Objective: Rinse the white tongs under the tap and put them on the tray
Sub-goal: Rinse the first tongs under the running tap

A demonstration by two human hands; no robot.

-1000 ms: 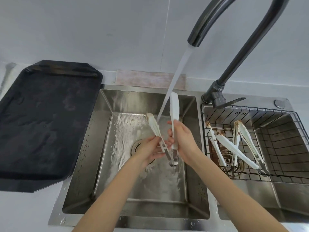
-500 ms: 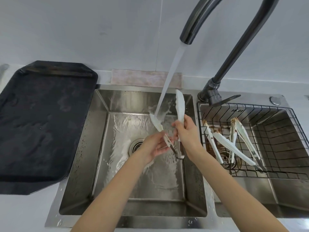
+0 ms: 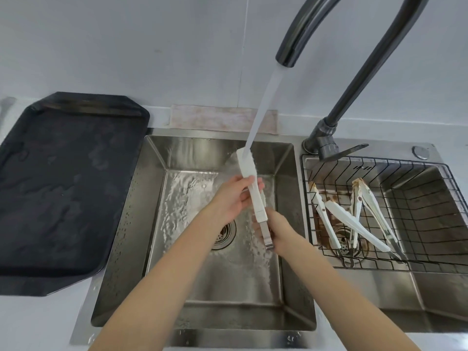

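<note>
A pair of white tongs [image 3: 249,171] is held over the left sink basin, arms pressed together, tip up under the running water from the dark tap [image 3: 287,58]. My left hand [image 3: 231,198] wraps around the middle of the tongs. My right hand [image 3: 276,231] grips their metal hinge end lower down. The stream lands on the upper tip. The black tray [image 3: 63,188] lies on the counter left of the sink, wet and holding nothing.
A steel sink [image 3: 121,249] with a drain [image 3: 224,233] lies below my hands. In the right basin a black wire basket [image 3: 430,219] holds several stained white tongs [image 3: 354,219]. The tap lever [image 3: 354,149] points right. A wall stands behind.
The tongs' two arms were spread apart earlier; now they are pressed together. My left hand moved up the tongs, my right hand slid down to the hinge end. The tip moved into the stream.
</note>
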